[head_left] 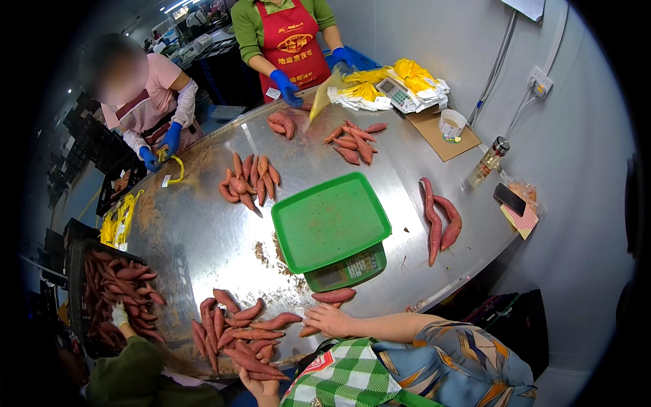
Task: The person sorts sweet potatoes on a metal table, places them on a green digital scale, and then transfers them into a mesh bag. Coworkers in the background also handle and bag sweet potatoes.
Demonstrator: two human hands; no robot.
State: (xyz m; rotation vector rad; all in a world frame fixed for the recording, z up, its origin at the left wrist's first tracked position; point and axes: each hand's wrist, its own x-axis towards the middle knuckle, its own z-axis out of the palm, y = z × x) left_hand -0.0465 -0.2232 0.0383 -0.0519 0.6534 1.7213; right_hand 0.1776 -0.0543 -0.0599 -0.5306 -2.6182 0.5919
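At the near table edge my left hand (pixel 260 389) grips a thick sweet potato (pixel 252 362), the thumb on its side and the other fingers mostly hidden below. My right hand (pixel 330 321) lies across another sweet potato (pixel 308 331), fingers curved over it and its ends showing on both sides. Just beyond that hand rests a plump sweet potato (pixel 333 295), against the front of a green digital scale (pixel 351 269). The scale's green tray (pixel 330 221) bears only bits of soil. A loose heap of sweet potatoes (pixel 224 325) spreads left of my hands.
At left, a co-worker's gloved hand (pixel 120 315) reaches into a black crate (pixel 77 285) of sweet potatoes. Two co-workers in blue gloves stand across the metal table (pixel 407 285), one holding a yellow net bag (pixel 325 96). A bottle (pixel 488 160) and phone (pixel 509 199) are at right.
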